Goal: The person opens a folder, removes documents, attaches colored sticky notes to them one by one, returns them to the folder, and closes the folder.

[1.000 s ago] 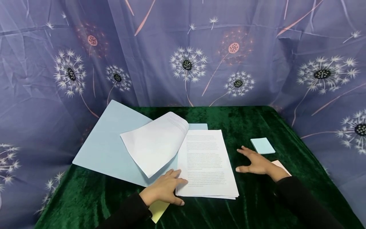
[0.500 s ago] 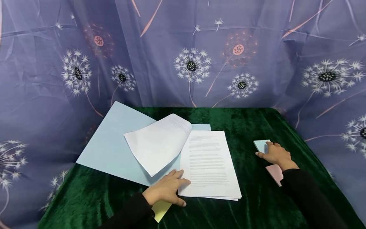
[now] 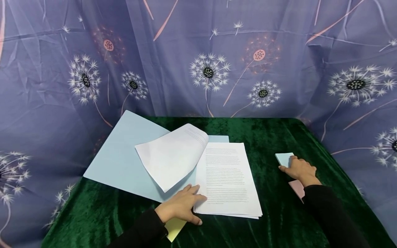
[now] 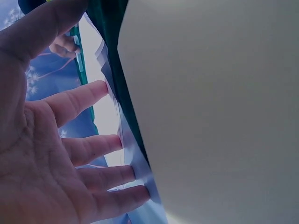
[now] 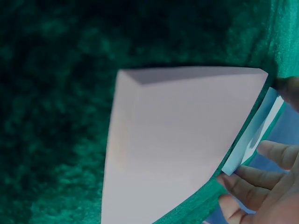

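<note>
Pale-blue note pad point(image 3: 283, 158), one: on the green velvet worktop point(image 3: 273, 220), toward the right, well apart from the papers.

Right grip point(image 3: 299, 171): bare hand over that pad, thumb at one edge, fingertips at another; reads as a pinch across it. Whether the pad is lifted at all cannot be told.

Left grip point(image 3: 181, 204): bare hand, fingers spread, nothing clasped; fingertips at the lower left corner of the printed sheets point(image 3: 227, 179).

Turned page point(image 3: 172, 156): curled back leftward over the blue folder point(image 3: 121, 155).

Yellow pad point(image 3: 175, 228): partly under the left wrist.

Pink pad point(image 3: 297, 189): just beside the blue one, on the near side, partly hidden by the right sleeve point(image 3: 332, 213); contact cannot be told.

Hazards, as judged: a pinch by the edges alone could let the note pad slip or its leaves fan apart. A low sleeve could drag the pink pad along. Should the left grip ease off, the curled page might spring back over the print, or the loose stack skew on the folder.

Changes against the frame of one second earlier: right grip, then spread just left of the note pad, now covers part of it; more of the pink pad shows; left grip, sheets and curl as they were; whole view slightly shifted.
</note>
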### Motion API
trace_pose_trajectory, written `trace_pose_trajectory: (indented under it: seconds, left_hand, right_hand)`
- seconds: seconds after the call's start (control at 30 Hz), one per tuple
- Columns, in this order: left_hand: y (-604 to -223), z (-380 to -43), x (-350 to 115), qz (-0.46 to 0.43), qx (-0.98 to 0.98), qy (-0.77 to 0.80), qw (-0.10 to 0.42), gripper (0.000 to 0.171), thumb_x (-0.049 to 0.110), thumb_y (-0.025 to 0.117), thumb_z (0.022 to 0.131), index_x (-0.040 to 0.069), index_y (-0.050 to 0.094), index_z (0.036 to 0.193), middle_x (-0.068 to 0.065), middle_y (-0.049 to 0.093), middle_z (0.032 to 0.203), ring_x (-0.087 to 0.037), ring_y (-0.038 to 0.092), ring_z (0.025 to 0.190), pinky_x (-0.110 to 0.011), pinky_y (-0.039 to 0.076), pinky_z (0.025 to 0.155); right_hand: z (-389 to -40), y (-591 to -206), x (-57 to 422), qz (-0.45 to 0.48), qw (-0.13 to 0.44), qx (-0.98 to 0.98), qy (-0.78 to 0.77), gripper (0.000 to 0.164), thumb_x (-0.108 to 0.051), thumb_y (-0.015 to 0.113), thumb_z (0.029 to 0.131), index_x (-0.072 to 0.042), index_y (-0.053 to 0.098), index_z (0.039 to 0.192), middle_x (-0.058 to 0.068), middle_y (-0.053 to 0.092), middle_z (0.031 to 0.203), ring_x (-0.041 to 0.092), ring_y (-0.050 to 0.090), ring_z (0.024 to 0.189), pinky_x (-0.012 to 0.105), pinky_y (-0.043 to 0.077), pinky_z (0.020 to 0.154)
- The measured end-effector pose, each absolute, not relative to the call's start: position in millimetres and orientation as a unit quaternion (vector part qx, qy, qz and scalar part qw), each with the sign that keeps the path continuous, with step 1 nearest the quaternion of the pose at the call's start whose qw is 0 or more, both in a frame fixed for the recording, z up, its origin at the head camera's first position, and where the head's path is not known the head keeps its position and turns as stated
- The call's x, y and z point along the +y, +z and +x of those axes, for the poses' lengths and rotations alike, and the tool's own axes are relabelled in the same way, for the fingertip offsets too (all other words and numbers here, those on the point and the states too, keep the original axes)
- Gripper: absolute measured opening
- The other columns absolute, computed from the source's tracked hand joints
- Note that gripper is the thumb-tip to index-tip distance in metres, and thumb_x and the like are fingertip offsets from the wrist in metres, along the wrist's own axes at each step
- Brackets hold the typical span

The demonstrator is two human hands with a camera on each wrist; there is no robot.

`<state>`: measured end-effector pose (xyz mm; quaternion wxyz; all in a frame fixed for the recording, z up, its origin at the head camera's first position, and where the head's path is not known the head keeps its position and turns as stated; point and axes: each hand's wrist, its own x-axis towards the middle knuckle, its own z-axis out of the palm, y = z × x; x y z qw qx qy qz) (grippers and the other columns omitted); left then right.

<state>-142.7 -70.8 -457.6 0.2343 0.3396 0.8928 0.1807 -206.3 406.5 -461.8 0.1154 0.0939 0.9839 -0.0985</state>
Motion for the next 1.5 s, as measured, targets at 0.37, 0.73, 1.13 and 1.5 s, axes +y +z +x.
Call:
trace_pose_trajectory:
  seconds: [0.37,0.73,1.13,1.5]
  left_hand:
    - [-460.6,-146.0,-70.6,0.341,0.89,0.186,0.24,0.072,0.041,0.086,0.077,0.018,0.061,0.141,-0.018,0.039,0.161,-0.042,0.031,0.152,-0.056,0.029,0.121]
    - [-459.1,-146.1,-70.8,0.339,0.889,0.188,0.245,0.072,0.04,0.086,0.077,0.018,0.061,0.141,-0.017,0.04,0.161,-0.041,0.031,0.152,-0.054,0.029,0.122]
    - [-459.6,-145.7,-70.0,0.341,0.89,0.187,0.24,0.071,0.04,0.086,0.078,0.018,0.062,0.14,-0.018,0.04,0.16,-0.043,0.032,0.151,-0.056,0.031,0.12]
    - [-457.9,-146.3,-67.5,0.334,0.898,0.175,0.227,0.069,0.04,0.085,0.078,0.016,0.062,0.139,-0.018,0.044,0.158,-0.046,0.037,0.147,-0.062,0.038,0.112]
  right_hand:
    - [-207.2,-459.4,412.8,0.081,0.1,0.983,-0.129,0.087,-0.045,0.06,0.094,0.019,0.032,0.145,0.051,0.046,0.125,0.059,0.055,0.101,0.063,0.046,0.076]
    - [-205.3,-460.2,413.3,0.087,0.115,0.981,-0.132,0.092,-0.044,0.066,0.091,0.02,0.027,0.145,0.048,0.049,0.12,0.052,0.056,0.093,0.058,0.047,0.073]
    - [-205.3,-456.5,410.5,0.111,0.12,0.976,-0.143,0.096,-0.051,0.063,0.091,0.02,0.027,0.145,0.049,0.048,0.122,0.052,0.057,0.095,0.054,0.046,0.07]
    - [-199.5,-448.4,382.2,0.085,0.093,0.973,-0.194,0.091,-0.056,0.056,0.096,0.018,0.034,0.145,0.044,0.051,0.133,0.056,0.059,0.107,0.055,0.052,0.079]
